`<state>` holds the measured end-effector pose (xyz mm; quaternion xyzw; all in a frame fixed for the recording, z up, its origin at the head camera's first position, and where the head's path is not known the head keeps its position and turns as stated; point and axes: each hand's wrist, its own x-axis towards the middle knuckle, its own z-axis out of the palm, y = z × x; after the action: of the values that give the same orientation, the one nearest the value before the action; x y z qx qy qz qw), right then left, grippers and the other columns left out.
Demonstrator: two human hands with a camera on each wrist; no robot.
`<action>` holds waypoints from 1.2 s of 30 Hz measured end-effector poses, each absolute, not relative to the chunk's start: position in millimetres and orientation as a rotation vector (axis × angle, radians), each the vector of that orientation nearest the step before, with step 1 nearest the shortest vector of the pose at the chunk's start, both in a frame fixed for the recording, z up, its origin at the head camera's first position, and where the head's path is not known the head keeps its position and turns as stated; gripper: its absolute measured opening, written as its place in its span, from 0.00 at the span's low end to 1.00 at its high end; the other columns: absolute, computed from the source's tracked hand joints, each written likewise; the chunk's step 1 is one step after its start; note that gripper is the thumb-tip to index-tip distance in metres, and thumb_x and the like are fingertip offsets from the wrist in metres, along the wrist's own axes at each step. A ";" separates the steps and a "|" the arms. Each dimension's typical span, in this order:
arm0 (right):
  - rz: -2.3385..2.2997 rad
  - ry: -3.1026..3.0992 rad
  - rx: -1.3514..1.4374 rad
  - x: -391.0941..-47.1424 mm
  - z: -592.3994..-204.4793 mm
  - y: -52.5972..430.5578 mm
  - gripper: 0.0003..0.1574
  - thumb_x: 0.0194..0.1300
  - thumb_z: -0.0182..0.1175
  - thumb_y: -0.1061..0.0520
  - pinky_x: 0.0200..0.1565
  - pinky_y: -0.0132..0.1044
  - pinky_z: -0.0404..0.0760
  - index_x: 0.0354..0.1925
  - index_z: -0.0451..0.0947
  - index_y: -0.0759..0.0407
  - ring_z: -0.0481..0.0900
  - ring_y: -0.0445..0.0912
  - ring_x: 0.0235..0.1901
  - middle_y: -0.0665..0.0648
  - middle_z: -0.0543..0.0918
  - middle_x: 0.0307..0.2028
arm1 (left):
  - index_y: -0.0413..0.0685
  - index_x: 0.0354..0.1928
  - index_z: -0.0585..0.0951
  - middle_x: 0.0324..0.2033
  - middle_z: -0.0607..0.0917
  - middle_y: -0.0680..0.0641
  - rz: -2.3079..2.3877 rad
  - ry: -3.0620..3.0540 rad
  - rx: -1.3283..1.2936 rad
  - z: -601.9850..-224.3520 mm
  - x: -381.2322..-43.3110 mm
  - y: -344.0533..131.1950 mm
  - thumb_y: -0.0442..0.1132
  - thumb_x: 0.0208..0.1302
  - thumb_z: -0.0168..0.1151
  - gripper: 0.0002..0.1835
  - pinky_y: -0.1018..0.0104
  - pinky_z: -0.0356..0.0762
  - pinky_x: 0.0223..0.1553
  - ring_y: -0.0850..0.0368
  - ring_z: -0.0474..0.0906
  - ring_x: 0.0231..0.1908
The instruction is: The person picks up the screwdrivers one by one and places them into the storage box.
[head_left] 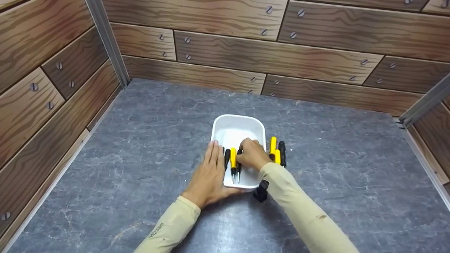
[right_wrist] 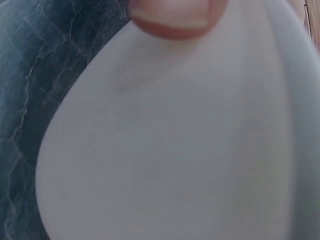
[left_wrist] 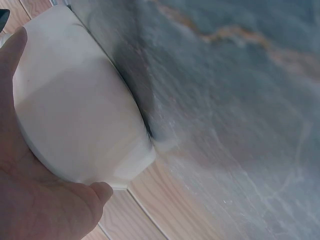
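Note:
A white plastic container (head_left: 239, 116) stands on the grey tabletop. Inside it lie a yellow-handled screwdriver (head_left: 233, 159) and a black-handled one (head_left: 227, 159), with another dark handle partly hidden behind the left fingers. My left hand (head_left: 206, 175) rests against the container, straight fingers along its left wall and thumb by the near wall; the left wrist view shows the white wall (left_wrist: 80, 100) between finger and thumb. My right hand (head_left: 254, 154) reaches inside and pinches a black screwdriver (head_left: 239, 167), tip towards the near end. Only one fingertip and white surface show in the right wrist view.
Just right of the container lie two yellow-handled screwdrivers (head_left: 273, 144) and a black-handled screwdriver (head_left: 282, 151), partly hidden by the right arm. A black block-shaped device (head_left: 261, 192) sits under the right wrist. Wood-patterned walls (head_left: 218, 52) enclose the tabletop (head_left: 158, 123).

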<state>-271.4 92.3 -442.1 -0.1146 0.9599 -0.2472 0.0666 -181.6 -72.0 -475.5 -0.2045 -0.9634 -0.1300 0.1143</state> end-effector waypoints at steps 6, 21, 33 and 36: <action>-0.737 2.903 -0.385 -269.9 -442.9 93.7 0.12 0.56 0.66 0.62 0.42 0.49 0.82 0.39 0.83 0.70 0.80 0.56 0.34 0.64 0.85 0.36 | 0.22 0.73 0.55 0.74 0.54 0.24 -0.387 -2.828 -0.599 -475.1 -181.4 -71.0 0.81 0.50 0.59 0.71 0.43 0.55 0.73 0.33 0.47 0.76; -0.931 2.991 -0.466 -267.4 -420.7 103.4 0.22 0.61 0.68 0.60 0.42 0.50 0.83 0.51 0.82 0.72 0.83 0.58 0.37 0.66 0.86 0.36 | 0.22 0.73 0.56 0.73 0.56 0.24 -0.402 -2.798 -0.603 -476.9 -181.1 -69.6 0.82 0.50 0.59 0.71 0.46 0.56 0.73 0.32 0.48 0.75; -1.250 3.318 -0.515 -285.4 -409.9 167.5 0.15 0.63 0.67 0.65 0.38 0.51 0.82 0.47 0.84 0.72 0.84 0.59 0.31 0.67 0.84 0.34 | 0.22 0.74 0.55 0.74 0.54 0.24 -0.445 -2.804 -0.587 -475.0 -180.5 -71.7 0.82 0.49 0.60 0.72 0.45 0.58 0.72 0.32 0.47 0.76; -1.189 3.341 -0.409 -288.5 -419.8 185.9 0.16 0.62 0.67 0.65 0.42 0.54 0.78 0.48 0.83 0.72 0.82 0.61 0.34 0.67 0.84 0.34 | 0.22 0.74 0.54 0.74 0.53 0.24 -0.454 -2.814 -0.590 -475.5 -180.0 -71.4 0.82 0.49 0.60 0.72 0.45 0.57 0.73 0.32 0.46 0.76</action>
<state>-288.5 185.9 -419.8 -0.1120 0.9146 -0.3254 -0.2123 -180.0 -71.4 -475.5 -0.2014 -0.9603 -0.1550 0.1149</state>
